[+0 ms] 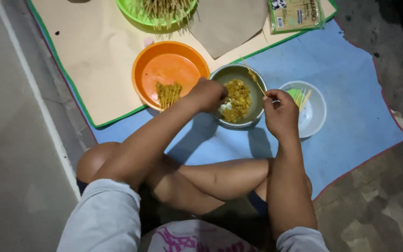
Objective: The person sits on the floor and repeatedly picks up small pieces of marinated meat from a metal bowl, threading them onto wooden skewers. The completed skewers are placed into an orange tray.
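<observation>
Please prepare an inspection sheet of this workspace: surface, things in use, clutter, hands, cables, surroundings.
Surface: blue mat on the floor, tan paper sheet over its far part.
Things in use: metal bowl of yellow marinated meat pieces; bamboo skewer with one piece on it; orange bowl holding finished skewers.
Clutter: white bowl of bare sticks, green bowl of sticks, skewer packet.
Hands: left hand reaches into the metal bowl; right hand pinches the bamboo skewer.
Cables: nothing seen.
Surroundings: concrete floor, crossed legs below.
</observation>
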